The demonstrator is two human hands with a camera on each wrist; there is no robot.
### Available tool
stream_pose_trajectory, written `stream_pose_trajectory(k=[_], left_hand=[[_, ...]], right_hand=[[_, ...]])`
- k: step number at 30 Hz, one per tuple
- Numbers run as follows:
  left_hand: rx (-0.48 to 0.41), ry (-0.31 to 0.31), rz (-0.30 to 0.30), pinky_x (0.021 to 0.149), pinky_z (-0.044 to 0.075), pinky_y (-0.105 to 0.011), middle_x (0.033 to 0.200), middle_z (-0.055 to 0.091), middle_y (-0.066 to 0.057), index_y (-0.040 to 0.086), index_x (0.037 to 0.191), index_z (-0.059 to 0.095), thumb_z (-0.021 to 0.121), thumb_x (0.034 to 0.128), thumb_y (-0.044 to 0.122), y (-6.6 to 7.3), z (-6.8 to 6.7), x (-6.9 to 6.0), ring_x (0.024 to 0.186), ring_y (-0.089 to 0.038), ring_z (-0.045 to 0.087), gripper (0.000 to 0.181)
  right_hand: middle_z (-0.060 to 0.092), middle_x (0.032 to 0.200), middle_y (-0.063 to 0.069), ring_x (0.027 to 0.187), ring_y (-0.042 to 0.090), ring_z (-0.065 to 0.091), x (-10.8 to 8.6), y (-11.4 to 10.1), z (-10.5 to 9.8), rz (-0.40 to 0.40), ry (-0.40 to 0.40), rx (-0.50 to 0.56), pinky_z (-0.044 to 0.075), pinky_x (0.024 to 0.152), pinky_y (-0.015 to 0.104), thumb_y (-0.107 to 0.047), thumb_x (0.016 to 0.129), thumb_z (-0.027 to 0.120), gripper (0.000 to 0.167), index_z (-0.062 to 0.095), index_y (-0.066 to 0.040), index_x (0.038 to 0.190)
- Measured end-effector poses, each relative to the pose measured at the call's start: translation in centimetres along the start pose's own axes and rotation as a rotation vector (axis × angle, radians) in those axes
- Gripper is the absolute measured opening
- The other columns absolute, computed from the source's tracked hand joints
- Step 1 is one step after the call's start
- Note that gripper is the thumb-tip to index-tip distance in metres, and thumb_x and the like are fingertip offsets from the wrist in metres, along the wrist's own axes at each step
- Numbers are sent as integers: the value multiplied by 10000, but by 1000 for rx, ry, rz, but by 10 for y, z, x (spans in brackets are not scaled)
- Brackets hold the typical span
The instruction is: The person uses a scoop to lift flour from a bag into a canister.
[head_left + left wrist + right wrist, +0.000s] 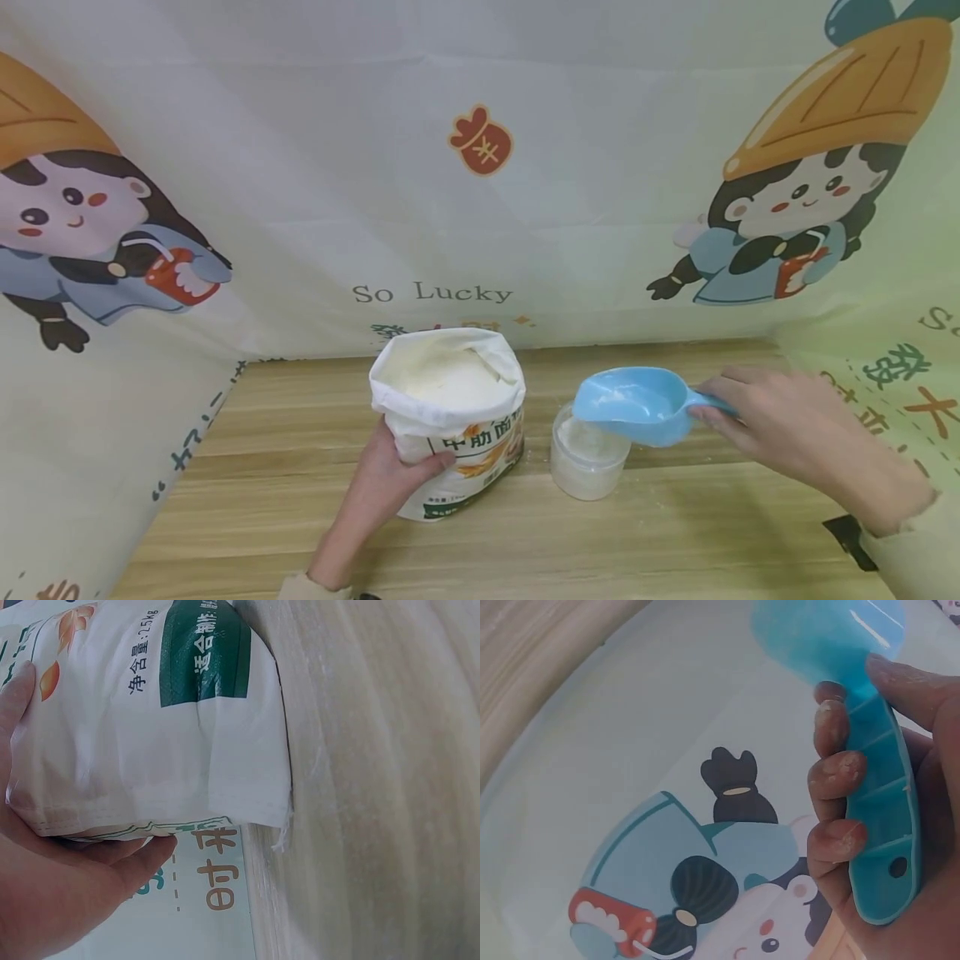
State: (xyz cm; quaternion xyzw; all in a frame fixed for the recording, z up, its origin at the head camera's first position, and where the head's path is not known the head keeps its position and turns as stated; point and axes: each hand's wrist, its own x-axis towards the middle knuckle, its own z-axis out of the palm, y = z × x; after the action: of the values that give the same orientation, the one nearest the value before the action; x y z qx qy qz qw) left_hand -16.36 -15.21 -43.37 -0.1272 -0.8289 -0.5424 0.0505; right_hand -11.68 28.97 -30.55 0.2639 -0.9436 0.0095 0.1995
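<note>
A white flour bag [420, 433] stands on the table with its top rolled open and white flour [457, 379] inside. My left hand [397, 471] grips the bag's left side, thumb across the front; in the left wrist view its fingers reach round the bag's edge. My right hand [780, 417] holds a light blue scoop [637, 404] by its handle, tilted above a clear round jar [588, 479] that has flour in it. The right wrist view shows fingers curled round the ridged handle [881, 810], with white powder on the fingertips. The scoop hides part of the jar's rim.
A wood-grain table [285, 467] carries the bag and jar, with specks of flour near the jar. Printed cloth walls [600, 183] with cartoon figures enclose the back and both sides. A black object [851, 542] shows at the right sleeve.
</note>
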Motion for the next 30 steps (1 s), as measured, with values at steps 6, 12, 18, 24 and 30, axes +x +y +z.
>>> stream_pose_trajectory(k=[6, 12, 18, 24, 30], left_hand=[[0, 1, -15, 1058, 496, -535, 1363, 616, -41, 170, 1459, 442, 931, 745, 126, 2, 1, -1, 1245, -286, 614, 866], [-2, 4, -4, 1048, 501, -543, 1360, 619, -51, 154, 1463, 438, 929, 744, 115, 1, 0, -1, 1232, -295, 622, 872], [-18, -5, -1, 1051, 501, -532, 1364, 608, -25, 188, 1468, 429, 927, 747, 108, 1, 1, 0, 1243, -276, 615, 880], [-22, -5, 4, 1045, 506, -534, 1361, 611, -33, 177, 1465, 428, 929, 748, 119, 1, 0, -1, 1239, -283, 618, 877], [-3, -3, -8, 1049, 503, -531, 1361, 610, -37, 173, 1461, 429, 932, 749, 136, 2, 0, 0, 1239, -278, 617, 873]], right_hand=[[679, 835, -90, 647, 68, 545, -1, -4, 2, 18, 67, 28, 407, 470, 267, -336, 923, 775, 207, 725, -165, 1028], [546, 754, -114, 631, 75, 443, 6, -12, -1, 19, 134, 32, 364, 486, 255, -288, 980, 713, 147, 658, -170, 1046], [642, 848, -20, 656, 149, 537, 17, -18, -5, -5, 211, 8, 472, 528, 344, -343, 1063, 581, 234, 657, -122, 1086], [573, 760, -8, 593, 186, 490, 30, -25, -10, -18, 294, -35, 413, 497, 347, -574, 1096, 219, 642, 654, -111, 1001], [677, 883, 68, 777, 338, 661, 43, -35, -16, -37, 389, -102, 489, 581, 447, -544, 1112, 250, 611, 702, -134, 1104]])
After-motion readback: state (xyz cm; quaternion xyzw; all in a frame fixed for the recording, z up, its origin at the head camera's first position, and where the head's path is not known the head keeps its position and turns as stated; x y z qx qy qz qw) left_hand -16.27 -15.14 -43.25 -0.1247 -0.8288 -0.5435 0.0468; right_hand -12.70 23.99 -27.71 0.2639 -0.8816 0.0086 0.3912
